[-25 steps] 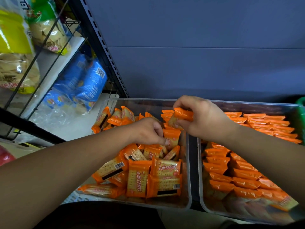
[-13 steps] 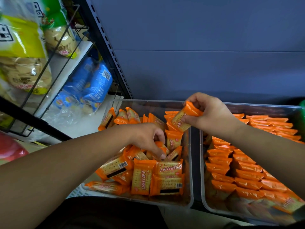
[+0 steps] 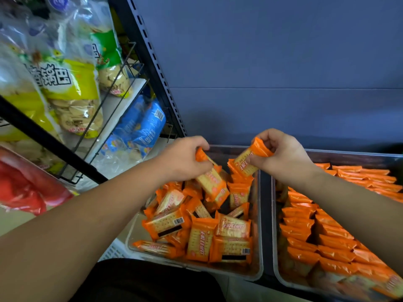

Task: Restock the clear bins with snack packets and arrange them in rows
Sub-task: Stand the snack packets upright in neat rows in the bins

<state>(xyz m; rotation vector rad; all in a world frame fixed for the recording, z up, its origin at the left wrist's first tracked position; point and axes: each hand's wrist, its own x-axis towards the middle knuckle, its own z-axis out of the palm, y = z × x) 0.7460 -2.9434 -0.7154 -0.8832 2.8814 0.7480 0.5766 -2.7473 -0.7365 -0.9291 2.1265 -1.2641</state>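
Two clear bins stand side by side below me. The left bin (image 3: 259,214) holds a loose heap of orange cracker packets (image 3: 218,232). The right bin (image 3: 274,269) holds orange packets (image 3: 316,243) standing in neat rows. My left hand (image 3: 181,160) grips the top end of one packet (image 3: 212,183), lifted above the heap's far side. My right hand (image 3: 281,152) pinches another packet (image 3: 248,160), raised over the left bin's far right corner.
A black wire shelf rack (image 3: 122,88) rises at the left with yellow and green snack bags (image 3: 72,94) and blue bags (image 3: 141,127). A red bag (image 3: 24,188) lies at the far left. A grey-blue wall (image 3: 283,73) stands behind the bins.
My left hand came up out of the heap with a packet in its grip. My right hand rose with its packet, which now tilts down to the left. The camera shifted right and down.
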